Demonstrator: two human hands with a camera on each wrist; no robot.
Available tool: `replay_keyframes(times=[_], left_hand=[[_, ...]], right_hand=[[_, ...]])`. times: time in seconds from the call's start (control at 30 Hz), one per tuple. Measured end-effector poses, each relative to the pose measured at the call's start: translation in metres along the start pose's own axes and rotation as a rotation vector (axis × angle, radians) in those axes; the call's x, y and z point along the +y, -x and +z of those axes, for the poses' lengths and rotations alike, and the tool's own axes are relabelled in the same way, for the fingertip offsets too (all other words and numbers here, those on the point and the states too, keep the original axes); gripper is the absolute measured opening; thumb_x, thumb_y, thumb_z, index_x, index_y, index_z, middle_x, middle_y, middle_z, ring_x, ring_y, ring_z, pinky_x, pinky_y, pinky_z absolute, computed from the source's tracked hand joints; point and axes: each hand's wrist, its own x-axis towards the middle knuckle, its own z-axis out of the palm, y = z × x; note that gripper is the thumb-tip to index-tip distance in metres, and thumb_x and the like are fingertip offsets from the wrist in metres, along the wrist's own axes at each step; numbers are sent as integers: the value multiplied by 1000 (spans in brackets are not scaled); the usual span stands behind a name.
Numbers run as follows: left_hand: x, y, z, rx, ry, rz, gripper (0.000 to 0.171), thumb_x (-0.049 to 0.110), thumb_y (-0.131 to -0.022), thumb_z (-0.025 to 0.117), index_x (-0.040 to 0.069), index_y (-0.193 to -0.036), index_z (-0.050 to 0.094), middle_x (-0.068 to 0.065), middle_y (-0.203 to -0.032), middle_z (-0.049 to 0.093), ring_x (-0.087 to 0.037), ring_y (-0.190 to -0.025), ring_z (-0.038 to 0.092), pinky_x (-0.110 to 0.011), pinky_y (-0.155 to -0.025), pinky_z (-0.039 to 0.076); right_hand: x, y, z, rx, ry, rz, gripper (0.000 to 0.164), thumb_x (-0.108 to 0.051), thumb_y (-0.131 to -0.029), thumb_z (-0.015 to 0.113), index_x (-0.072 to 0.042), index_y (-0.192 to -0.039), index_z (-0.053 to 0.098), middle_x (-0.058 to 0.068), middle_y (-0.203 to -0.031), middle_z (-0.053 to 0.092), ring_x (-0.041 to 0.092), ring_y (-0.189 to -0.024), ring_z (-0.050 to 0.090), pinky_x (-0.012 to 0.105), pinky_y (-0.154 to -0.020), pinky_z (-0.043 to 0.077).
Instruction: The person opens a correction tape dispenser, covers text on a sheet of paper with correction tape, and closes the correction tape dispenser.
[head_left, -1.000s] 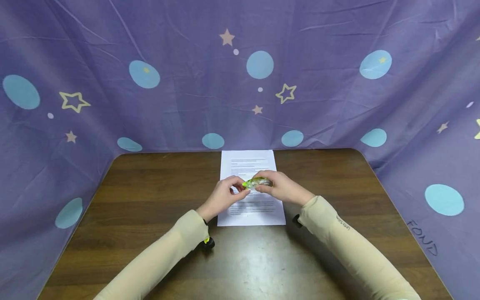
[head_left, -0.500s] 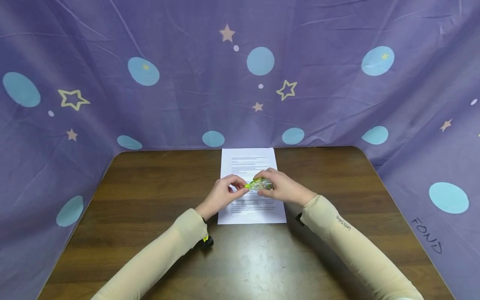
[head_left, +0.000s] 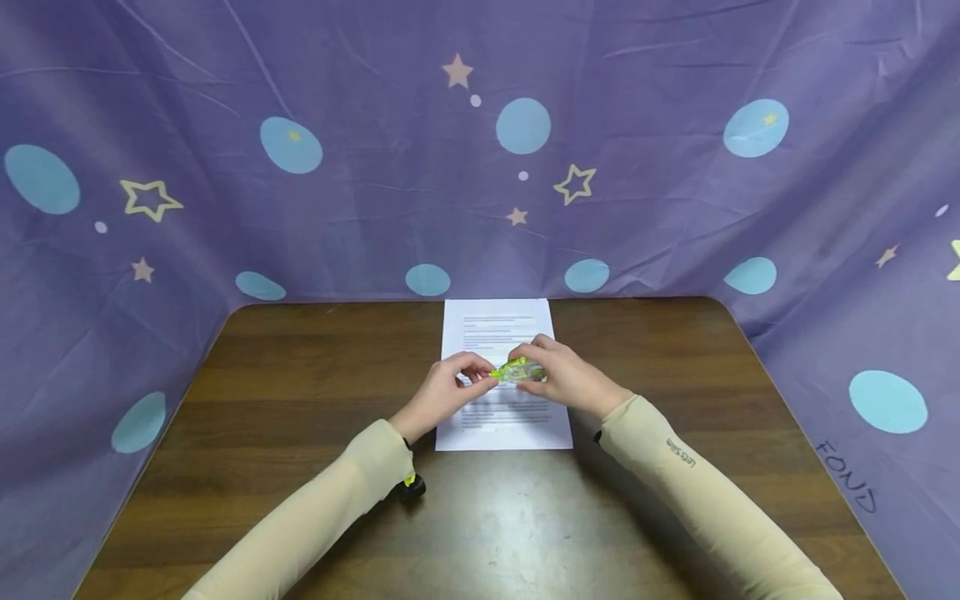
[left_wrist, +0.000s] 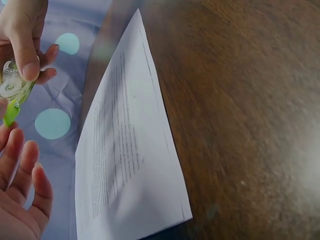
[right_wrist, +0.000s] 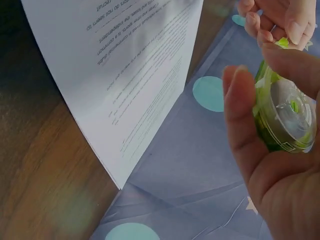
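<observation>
A clear and green correction tape (head_left: 521, 369) is held level above a printed sheet of paper (head_left: 465, 435). My right hand (head_left: 573, 379) grips its rounded body, thumb on one side and fingers on the other. At its narrow end, my left hand (head_left: 442, 396) pinches the bright green tip (left_wrist: 11, 112) between thumb and index finger, the other fingers loosely bent. Through the clear casing (right_wrist: 294, 107) in the right wrist view, a round spool shows. The left fingertips partly hide the green tip.
The sheet lies flat on a brown wooden table (head_left: 300, 400), its far edge near a purple curtain (head_left: 360, 167) with stars and blue dots. The curtain also encloses both sides. Black wrist gear (head_left: 411, 487) hangs beneath the left cuff.
The left fingers have closed on the green tip, and the correction tape has turned slightly in the right hand. Both hands stay over the paper.
</observation>
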Motion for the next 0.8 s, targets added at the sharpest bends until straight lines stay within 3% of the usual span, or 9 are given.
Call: replay_keyframes(times=[0.17, 0.3, 0.43, 0.6, 0.8], left_hand=[[-2, 4, -5, 35, 20, -52, 21, 26, -88, 66, 12, -103, 66, 4, -85, 63, -10, -77, 57, -28, -64, 49], [-5, 8, -9, 47, -5, -36, 17, 23, -90, 65, 13, -103, 65, 4, -84, 63, -9, -76, 57, -26, -65, 49], [-8, 13, -14, 14, -42, -13, 13, 20, -90, 63, 13, -100, 66, 5, -84, 63, -10, -76, 56, -26, -63, 49], [-12, 20, -18, -53, -92, -29, 19, 22, -91, 62, 8, -103, 66, 8, -87, 62, -9, -78, 55, -25, -65, 48], [-14, 27, -22, -68, -128, -43, 22, 22, -92, 62, 5, -105, 65, 7, -88, 60, -10, -77, 54, -24, -64, 47]], right_hand=[[11, 4, -4, -51, -16, 81, 39, -20, -79, 74, -13, -114, 60, 1, -95, 58, 11, -80, 54, 28, -71, 48], [32, 12, -6, -55, -50, 186, 43, -20, -79, 74, -11, -114, 51, 4, -96, 59, 14, -81, 55, 31, -72, 47], [56, 22, -10, -43, -65, 283, 43, -19, -78, 74, -9, -109, 46, 6, -93, 56, 18, -79, 54, 33, -68, 45], [87, 39, -22, 7, 3, 379, 42, -25, -78, 75, -5, -108, 55, 14, -99, 51, 24, -84, 52, 39, -72, 45], [127, 56, -41, 34, 51, 485, 49, -28, -80, 73, 2, -116, 60, 22, -104, 51, 31, -92, 49, 46, -79, 43]])
